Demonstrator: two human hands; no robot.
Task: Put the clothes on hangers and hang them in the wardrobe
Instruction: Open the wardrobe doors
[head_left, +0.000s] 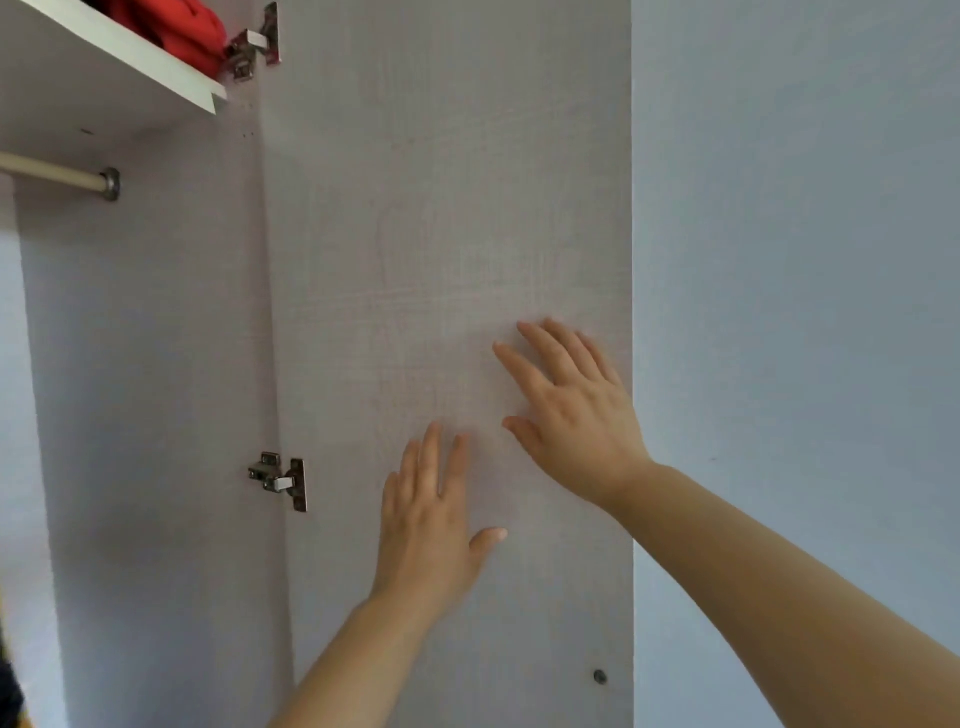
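Left hand released, fingers straight, palm flat against inner face of pale wood-grain wardrobe door. Right hand likewise spread flat on door, higher, near free edge, grasping nothing. Door stands open on lower metal hinge. Cream hanging rail upper left, under white shelf. Red fabric bundle on shelf.

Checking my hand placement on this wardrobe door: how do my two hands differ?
The right hand sits higher on the door than the left hand. The right hand angles up-left; the left hand points straight up. The right hand is nearer the door's free edge, the left hand nearer the lower hinge. Both lie flat.
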